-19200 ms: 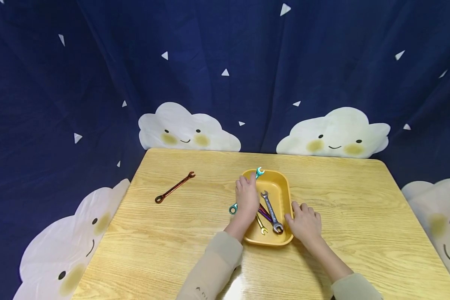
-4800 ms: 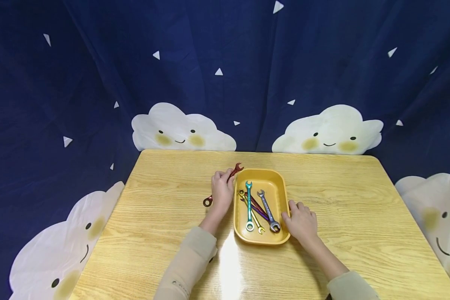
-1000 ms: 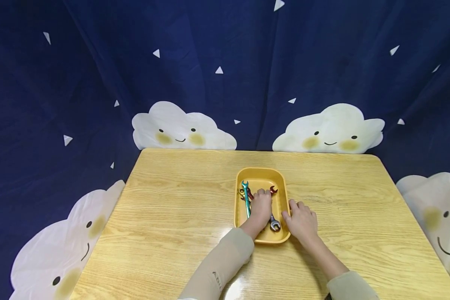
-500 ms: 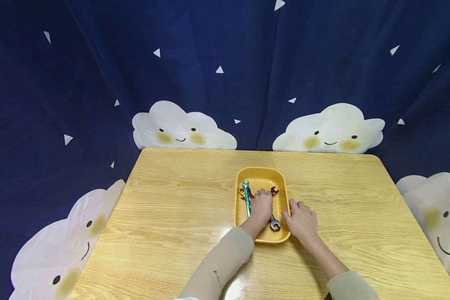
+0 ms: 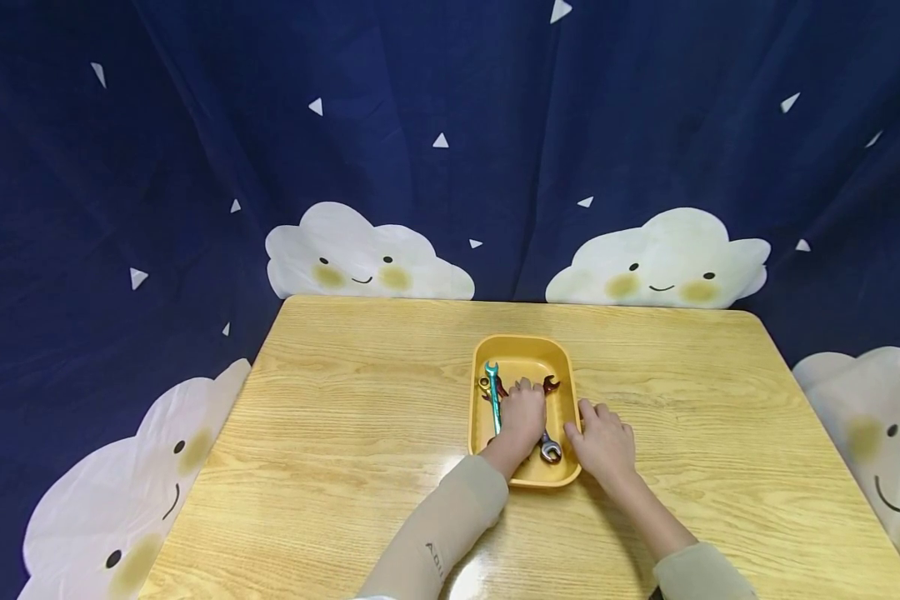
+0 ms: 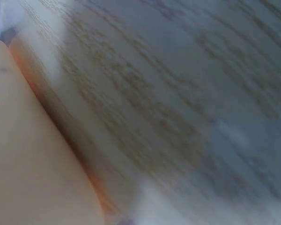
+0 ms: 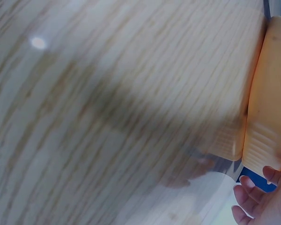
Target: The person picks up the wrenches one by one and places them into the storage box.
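Note:
My left hand (image 5: 523, 412) reaches down into the yellow tray (image 5: 522, 482) in the head view, its fingers curled on a red wrench (image 5: 551, 384). That wrench's open end sticks out to the right of the knuckles, and most of its shaft is hidden under the hand. To the left of the hand lies a teal wrench (image 5: 492, 392), over a gold wrench (image 5: 483, 382). A silver wrench (image 5: 550, 450) shows its end by the wrist. My right hand (image 5: 606, 437) rests with its thumb against the tray's right rim, fingers loose outside; the right wrist view shows these fingers (image 7: 248, 197) apart from the tray wall.
The tray stands on a wooden table (image 5: 360, 417), near the middle. A dark blue curtain (image 5: 390, 125) with cloud prints hangs behind and beside the table. In the left wrist view, the tray's outer wall (image 6: 33, 154) fills the left side.
Earlier the left hand set down the teal wrench, then lifted the red wrench off the table and brought it into the tray. Lately the red end shifted slightly right; the right hand stays put.

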Tool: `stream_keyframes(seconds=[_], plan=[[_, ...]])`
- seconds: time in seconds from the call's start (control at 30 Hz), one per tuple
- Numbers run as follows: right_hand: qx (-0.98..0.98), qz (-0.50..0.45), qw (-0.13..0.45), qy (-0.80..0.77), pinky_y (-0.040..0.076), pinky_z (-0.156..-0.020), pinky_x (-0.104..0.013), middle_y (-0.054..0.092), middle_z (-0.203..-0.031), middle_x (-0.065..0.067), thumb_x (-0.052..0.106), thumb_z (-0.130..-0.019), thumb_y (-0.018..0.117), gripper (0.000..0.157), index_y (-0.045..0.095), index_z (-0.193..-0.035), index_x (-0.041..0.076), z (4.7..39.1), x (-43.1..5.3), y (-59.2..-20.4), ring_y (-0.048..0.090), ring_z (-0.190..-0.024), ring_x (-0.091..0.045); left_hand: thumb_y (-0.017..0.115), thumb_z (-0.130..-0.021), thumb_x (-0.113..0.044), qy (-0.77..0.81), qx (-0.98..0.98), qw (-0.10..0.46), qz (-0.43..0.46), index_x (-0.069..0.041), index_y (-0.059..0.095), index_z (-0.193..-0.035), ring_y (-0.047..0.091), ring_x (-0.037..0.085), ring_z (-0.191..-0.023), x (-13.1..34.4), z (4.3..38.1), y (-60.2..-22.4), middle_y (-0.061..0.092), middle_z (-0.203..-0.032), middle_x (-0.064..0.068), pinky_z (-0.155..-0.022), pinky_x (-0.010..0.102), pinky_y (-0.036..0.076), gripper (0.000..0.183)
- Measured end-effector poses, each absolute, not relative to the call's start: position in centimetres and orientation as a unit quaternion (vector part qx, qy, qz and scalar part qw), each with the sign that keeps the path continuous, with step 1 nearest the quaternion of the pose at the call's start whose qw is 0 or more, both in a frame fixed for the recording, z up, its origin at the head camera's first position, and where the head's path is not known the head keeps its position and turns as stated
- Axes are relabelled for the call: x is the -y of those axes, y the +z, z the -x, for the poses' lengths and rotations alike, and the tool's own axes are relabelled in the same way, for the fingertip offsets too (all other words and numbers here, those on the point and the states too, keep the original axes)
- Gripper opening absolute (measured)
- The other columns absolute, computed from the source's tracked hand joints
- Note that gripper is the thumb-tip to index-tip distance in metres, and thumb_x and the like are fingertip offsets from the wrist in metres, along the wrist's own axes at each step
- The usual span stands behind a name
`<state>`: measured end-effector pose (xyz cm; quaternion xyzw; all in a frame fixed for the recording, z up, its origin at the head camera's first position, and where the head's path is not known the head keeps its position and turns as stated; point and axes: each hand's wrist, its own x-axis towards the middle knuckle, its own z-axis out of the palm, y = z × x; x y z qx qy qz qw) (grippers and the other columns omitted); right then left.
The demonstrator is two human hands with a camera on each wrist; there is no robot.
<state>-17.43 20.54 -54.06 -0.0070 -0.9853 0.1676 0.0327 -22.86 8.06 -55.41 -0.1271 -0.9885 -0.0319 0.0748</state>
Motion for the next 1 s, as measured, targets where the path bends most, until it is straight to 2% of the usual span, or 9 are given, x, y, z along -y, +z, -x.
stream_keyframes(seconds=[0.4,0.53,0.77,0.87,1.0], plan=[[0.983,0.010,0.037,0.178,0.035,-0.075,-0.051,0.054,-0.102,-0.020,0.032,-0.087,0.051,0.041,0.049,-0.119,0.006,17.5,-20.7,-54.2,0.051,-0.094,-0.038,0.055,-0.088,-0.031,-0.028,0.985,0.088,0.148,-0.016,0.065,-0.092,0.056,0.014,-0.073,-7.7,23.1,-54.9,0.056,-0.084,0.001,-0.055,0.027,0.045,0.018],[0.982,0.013,0.045,0.185,0.036,-0.077,-0.051,0.055,-0.100,-0.019,0.031,-0.085,0.053,0.038,0.051,-0.113,0.005,17.5,-20.7,-54.2,0.052,-0.092,-0.038,0.054,-0.089,-0.033,-0.032,0.983,0.085,0.159,-0.016,0.064,-0.094,0.055,0.015,-0.074,-7.2,23.0,-54.4,0.056,-0.085,0.001,-0.057,0.027,0.046,0.020],[0.978,0.000,0.064,0.201,0.037,-0.069,-0.048,0.054,-0.088,-0.014,0.029,-0.080,0.059,0.032,0.050,-0.100,0.006,17.6,-20.9,-53.9,0.052,-0.080,-0.034,0.059,-0.086,-0.034,-0.046,0.972,0.133,0.186,-0.016,0.066,-0.089,0.055,0.014,-0.070,-5.9,22.7,-53.0,0.057,-0.081,0.000,-0.054,0.026,0.044,0.020],[0.977,-0.015,0.070,0.202,0.040,-0.066,-0.047,0.054,-0.084,-0.013,0.028,-0.076,0.063,0.035,0.050,-0.099,0.005,17.8,-21.1,-53.7,0.052,-0.074,-0.031,0.060,-0.085,-0.032,-0.064,0.967,0.150,0.197,-0.015,0.066,-0.088,0.056,0.015,-0.070,-5.0,22.6,-52.4,0.058,-0.080,0.001,-0.056,0.025,0.046,0.019],[0.974,-0.040,0.071,0.213,0.042,-0.064,-0.047,0.056,-0.087,-0.015,0.027,-0.074,0.067,0.041,0.050,-0.102,0.003,18.3,-21.5,-52.8,0.053,-0.072,-0.029,0.059,-0.087,-0.028,-0.114,0.957,0.166,0.207,-0.012,0.068,-0.091,0.057,0.016,-0.072,-3.3,22.7,-51.5,0.060,-0.084,0.003,-0.059,0.026,0.048,0.019]])
